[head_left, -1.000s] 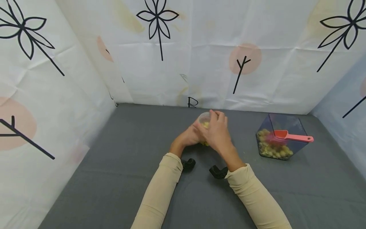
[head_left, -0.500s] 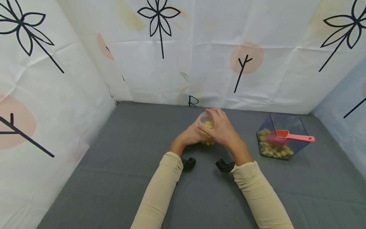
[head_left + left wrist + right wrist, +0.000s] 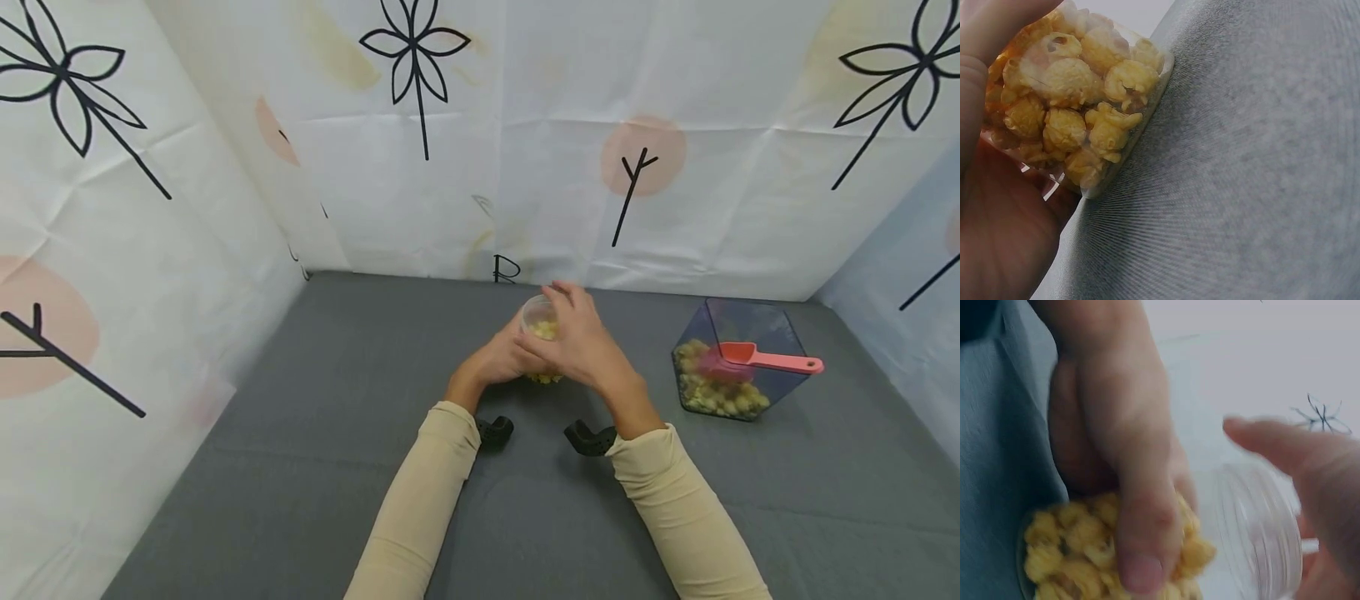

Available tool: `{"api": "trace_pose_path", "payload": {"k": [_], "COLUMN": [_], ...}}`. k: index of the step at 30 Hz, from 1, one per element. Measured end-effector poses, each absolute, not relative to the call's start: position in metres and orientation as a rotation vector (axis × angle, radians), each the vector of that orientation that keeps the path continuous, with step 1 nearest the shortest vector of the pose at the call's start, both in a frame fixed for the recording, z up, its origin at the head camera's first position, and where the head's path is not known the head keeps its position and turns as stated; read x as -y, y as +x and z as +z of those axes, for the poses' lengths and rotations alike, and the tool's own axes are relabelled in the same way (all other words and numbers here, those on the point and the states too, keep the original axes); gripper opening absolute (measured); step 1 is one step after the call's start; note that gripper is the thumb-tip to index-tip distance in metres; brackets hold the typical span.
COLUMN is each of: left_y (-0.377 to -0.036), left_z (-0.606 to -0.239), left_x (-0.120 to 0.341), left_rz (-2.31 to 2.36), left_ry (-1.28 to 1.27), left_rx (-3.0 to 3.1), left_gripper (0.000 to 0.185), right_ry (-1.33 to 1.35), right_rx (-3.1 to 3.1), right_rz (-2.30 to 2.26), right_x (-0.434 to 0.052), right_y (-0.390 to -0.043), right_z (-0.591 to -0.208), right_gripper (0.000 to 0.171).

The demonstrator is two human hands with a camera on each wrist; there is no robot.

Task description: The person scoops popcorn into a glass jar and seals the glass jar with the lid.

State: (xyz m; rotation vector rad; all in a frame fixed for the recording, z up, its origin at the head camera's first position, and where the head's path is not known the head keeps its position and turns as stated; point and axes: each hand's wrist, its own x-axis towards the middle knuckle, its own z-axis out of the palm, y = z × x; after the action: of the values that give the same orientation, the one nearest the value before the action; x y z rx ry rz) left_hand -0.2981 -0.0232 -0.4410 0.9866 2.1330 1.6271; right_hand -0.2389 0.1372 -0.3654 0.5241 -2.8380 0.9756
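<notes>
My left hand [image 3: 498,358] fingers curl round the side of the clear jar [image 3: 538,321], gripping it; the left wrist view shows my palm against its wall and its base edge on the grey table [image 3: 1260,156]. The jar is tilted, mouth up and away from me, and holds popcorn [image 3: 1079,106] packed against the wall. My right hand [image 3: 581,337] sits over the jar mouth, fingers loosely bent around the rim area. In the right wrist view a fingertip reaches past the threaded neck [image 3: 1254,525]. I can't tell if it pinches a lid or only touches the rim; no lid is plainly visible.

The jar stands mid-table, in front of me, near the back wall. To the right, well apart, a dark clear bin [image 3: 731,358] holds more popcorn with a pink scoop [image 3: 765,358] lying in it.

Progress, as I judge it: filling looks done, since the jar is loaded and the scoop is parked in the bin. Closing the mouth seems to be what's left, and I can't see it finished.

Against the earlier frames, my right hand has rolled from fingers-up over the mouth to lying more along the jar, wrist shifted right. The left hand's grip, the bin and the scoop are unchanged.
</notes>
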Motion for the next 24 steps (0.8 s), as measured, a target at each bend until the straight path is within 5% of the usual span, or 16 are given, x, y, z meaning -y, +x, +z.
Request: {"api": "trace_pose_path", "payload": {"k": [8,24], "left_y": [-0.298,-0.300], "left_z": [-0.442,-0.443], "left_x": [0.023,0.025], "left_rz": [1.651,1.621], "left_ry": [0.915,0.894], "left_rx": [-2.136,-2.171], "left_gripper": [0.095,0.097], "right_ry": [0.823,0.944], "right_rx": [2.727,2.550], "right_rz": [1.019,1.151], "right_x": [-0.152,-0.156], "right_y": [-0.250,-0.259], "right_z": [-0.369,-0.381], "right_gripper": [0.064,0.059]}}
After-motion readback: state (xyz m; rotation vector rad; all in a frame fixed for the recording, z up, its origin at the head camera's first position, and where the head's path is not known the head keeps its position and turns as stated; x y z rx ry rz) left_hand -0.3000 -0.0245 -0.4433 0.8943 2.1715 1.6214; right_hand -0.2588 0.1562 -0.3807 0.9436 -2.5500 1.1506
